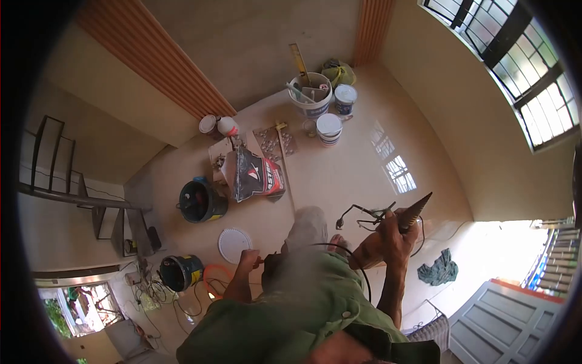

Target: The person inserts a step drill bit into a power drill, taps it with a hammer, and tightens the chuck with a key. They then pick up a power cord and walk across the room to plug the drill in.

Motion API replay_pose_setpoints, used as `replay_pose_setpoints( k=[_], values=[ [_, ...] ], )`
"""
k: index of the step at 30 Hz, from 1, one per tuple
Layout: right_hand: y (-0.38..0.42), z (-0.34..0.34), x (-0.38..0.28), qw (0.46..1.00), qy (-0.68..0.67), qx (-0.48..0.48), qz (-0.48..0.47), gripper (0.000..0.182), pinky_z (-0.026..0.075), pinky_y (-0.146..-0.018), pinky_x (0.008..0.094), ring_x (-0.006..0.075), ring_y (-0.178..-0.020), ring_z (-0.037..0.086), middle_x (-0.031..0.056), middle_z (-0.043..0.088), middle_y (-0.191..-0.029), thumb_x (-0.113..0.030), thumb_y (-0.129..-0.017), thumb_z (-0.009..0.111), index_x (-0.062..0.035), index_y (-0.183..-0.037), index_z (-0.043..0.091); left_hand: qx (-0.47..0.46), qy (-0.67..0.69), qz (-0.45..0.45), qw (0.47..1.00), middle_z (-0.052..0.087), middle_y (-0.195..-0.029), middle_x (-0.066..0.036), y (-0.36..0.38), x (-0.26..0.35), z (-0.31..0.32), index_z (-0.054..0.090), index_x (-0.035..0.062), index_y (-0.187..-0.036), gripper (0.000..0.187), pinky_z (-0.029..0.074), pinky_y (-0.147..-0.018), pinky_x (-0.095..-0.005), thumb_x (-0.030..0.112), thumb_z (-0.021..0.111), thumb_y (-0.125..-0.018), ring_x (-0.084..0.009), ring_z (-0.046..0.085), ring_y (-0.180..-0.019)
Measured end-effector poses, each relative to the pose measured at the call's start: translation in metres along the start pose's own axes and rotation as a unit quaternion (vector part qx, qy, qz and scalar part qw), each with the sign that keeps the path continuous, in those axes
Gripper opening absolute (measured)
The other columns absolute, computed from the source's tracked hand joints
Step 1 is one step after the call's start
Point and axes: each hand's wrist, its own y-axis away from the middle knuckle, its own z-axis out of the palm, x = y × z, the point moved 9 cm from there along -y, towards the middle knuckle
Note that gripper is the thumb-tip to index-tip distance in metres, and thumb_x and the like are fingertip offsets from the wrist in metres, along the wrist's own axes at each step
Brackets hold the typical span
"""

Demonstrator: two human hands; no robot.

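Right hand: right hand (397, 238), raised at right, fingers wrapped around the pointed object.
Pointed object: dark, ridged, tapering pointed object (416, 212), in the right hand, tip tilted up toward the far right.
Cord: thin black cord (357, 207), looping beside the right hand; one small dark end hangs over the floor.
Left hand: left hand (248, 261), at left beside the torso, fingers curled; whether they grasp anything, cannot tell.
Clothing: green shirt (315, 300), near centre.
Bag: black, red and white bag (257, 176), on the floor, far left of centre.
Buckets, left: two dark buckets, one farther (202, 201), one nearer (180, 273).
Lid: round white lid (234, 245), flat, between the nearer bucket and the torso.
Pails, far: white pail (311, 109) with tools standing in it; two smaller lidded containers (329, 126) just beside.
Cloth: dark green cloth (438, 268), on the floor, right.
Window: barred window (515, 60), far right.
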Motion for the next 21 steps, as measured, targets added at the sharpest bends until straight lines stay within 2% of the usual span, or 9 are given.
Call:
replay_pose_setpoints(
  k=[2,6,9,11,13,14,16,18,21],
  values=[
    [-0.054,0.008,-0.001,0.999,0.041,0.012,-0.028,0.015,0.044,-0.052,0.0237,0.0107,-0.056,0.054,0.0042,0.055,-0.067,-0.007,-0.087,0.062,-0.0014,-0.094,0.050,-0.021,-0.007,0.036,0.999,0.054,-0.064,-0.009,-0.032,0.052,0.040,0.056,0.0016,-0.088,0.014,0.036,-0.036,-0.0302,0.015,0.053,-0.087,-0.0229,0.064,-0.056],
    [-0.162,0.040,0.000,0.997,0.075,0.019,-0.007,0.015,0.045,-0.053,0.0241,0.0109,-0.058,0.054,0.0041,0.055,-0.068,-0.006,-0.086,0.062,-0.0021,-0.093,0.049,-0.132,-0.147,0.197,0.960,0.056,-0.065,-0.008,-0.077,0.224,0.131,0.058,0.0033,-0.086,0.017,0.035,-0.035,-0.0293,0.020,0.055,-0.087,-0.0204,0.063,-0.055],
    [-0.245,0.063,0.034,0.988,0.144,0.057,-0.009,0.016,0.046,-0.054,0.0243,0.0115,-0.059,0.054,0.0035,0.052,-0.070,-0.004,-0.085,0.061,-0.0037,-0.090,0.046,-0.077,-0.159,0.149,0.973,0.059,-0.068,-0.010,-0.162,0.355,0.198,0.060,0.0036,-0.086,0.020,0.037,-0.036,-0.0319,0.023,0.056,-0.086,-0.0205,0.063,-0.055],
    [-0.316,0.086,0.068,0.991,0.087,0.096,0.005,0.016,0.046,-0.055,0.0242,0.0120,-0.059,0.054,0.0030,0.050,-0.071,-0.003,-0.085,0.061,-0.0048,-0.087,0.045,-0.035,-0.169,0.136,0.976,0.063,-0.071,-0.013,-0.264,0.442,0.255,0.062,0.0034,-0.087,0.022,0.041,-0.039,-0.0375,0.024,0.056,-0.086,-0.0236,0.064,-0.056],
    [-0.366,0.114,0.089,0.985,0.071,0.126,0.089,0.016,0.046,-0.056,0.0246,0.0122,-0.059,0.053,0.0030,0.049,-0.072,-0.002,-0.084,0.059,-0.0053,-0.086,0.043,0.024,-0.451,0.396,0.800,0.066,-0.084,-0.022,-0.312,0.562,0.310,0.067,0.0028,-0.089,0.028,0.051,-0.070,-0.0473,0.027,0.054,-0.084,-0.0388,0.065,-0.076],
    [-0.394,0.119,0.106,0.977,0.076,0.150,0.134,0.016,0.046,-0.056,0.0247,0.0121,-0.059,0.053,0.0031,0.050,-0.071,-0.002,-0.084,0.059,-0.0050,-0.086,0.044,0.064,-0.383,0.326,0.862,0.065,-0.087,-0.023,-0.302,0.630,0.333,0.068,0.0023,-0.085,0.027,0.051,-0.072,-0.0469,0.025,0.053,-0.083,-0.0403,0.063,-0.080],
    [-0.455,0.158,0.114,0.979,0.078,0.117,0.145,0.014,0.045,-0.063,0.0255,0.0118,-0.067,0.055,0.0045,0.057,-0.076,-0.011,-0.085,0.064,-0.0024,-0.087,0.052,0.097,-0.376,0.440,0.810,0.065,-0.092,-0.023,-0.379,0.717,0.377,0.068,0.0024,-0.086,0.027,0.049,-0.079,-0.0481,0.024,0.053,-0.083,-0.0417,0.061,-0.088],
    [-0.497,0.180,0.124,0.976,0.089,0.105,0.169,0.019,0.045,-0.067,0.0256,0.0115,-0.071,0.056,0.0051,0.060,-0.077,-0.017,-0.085,0.067,-0.0012,-0.086,0.056,0.121,-0.395,0.410,0.813,0.061,-0.106,-0.023,-0.409,0.796,0.410,0.064,0.0016,-0.102,0.028,0.046,-0.085,-0.0472,0.020,0.058,-0.081,-0.0408,0.058,-0.099],
    [-0.550,0.201,0.157,0.961,0.101,0.116,0.229,0.025,0.043,-0.068,0.0253,0.0119,-0.071,0.055,0.0052,0.059,-0.076,-0.020,-0.081,0.071,-0.0016,-0.083,0.054,0.165,-0.458,0.476,0.732,0.048,-0.126,-0.019,-0.414,0.899,0.454,0.049,0.0037,-0.125,0.053,0.040,-0.093,-0.0464,0.014,0.066,-0.076,-0.0376,0.048,-0.113]
  ],
)
